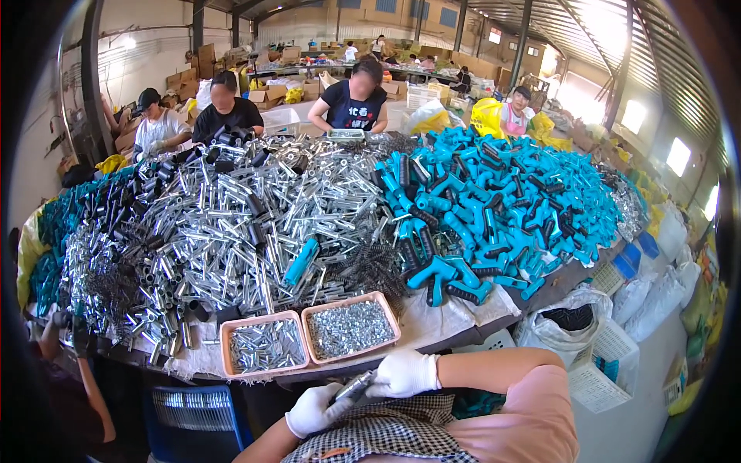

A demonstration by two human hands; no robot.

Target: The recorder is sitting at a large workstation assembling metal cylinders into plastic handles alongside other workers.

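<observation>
We see the left hand (pixel 311 410) in a white glove wrapped shut around a short silvery metal tube (pixel 353 386), low over the lap; the right hand (pixel 403 374) pinches its upper end. Just ahead sit two pink plastic trays (pixel 309 337) of small metal parts. Beyond them the heaps of silver tubes (pixel 231 224) and turquoise plastic handles (pixel 494 208) remain large — most, we judge, is left.

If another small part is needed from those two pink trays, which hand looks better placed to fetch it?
Probably the right hand: it sits just below the right pink tray, only pinching the tip of the metal tube. The left hand lies lower, wrapped around the tube.
</observation>
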